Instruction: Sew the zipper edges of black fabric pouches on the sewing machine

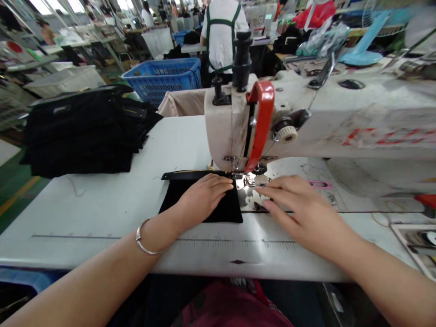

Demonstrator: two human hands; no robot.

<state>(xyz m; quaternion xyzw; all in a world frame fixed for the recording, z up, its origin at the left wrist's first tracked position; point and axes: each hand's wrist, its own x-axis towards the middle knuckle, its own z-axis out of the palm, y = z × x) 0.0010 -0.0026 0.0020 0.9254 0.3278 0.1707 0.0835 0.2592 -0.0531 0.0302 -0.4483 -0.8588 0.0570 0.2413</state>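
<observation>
A black fabric piece lies on the white sewing table, its right edge by the presser foot. Along its far edge runs a dark strip with a zipper, with a gold-coloured pull near the machine head. My left hand lies flat on the fabric, fingers stretched toward the needle area. My right hand is over the metal needle plate, right of the fabric, with fingers extended and apart and nothing in them. The sewing machine stands just beyond both hands; its needle tip is hard to make out.
A stack of black fabric pieces sits at the table's left. Behind the table are a blue basket and a beige cloth-lined bin. A ruler scale marks the front edge. Another person is farther back.
</observation>
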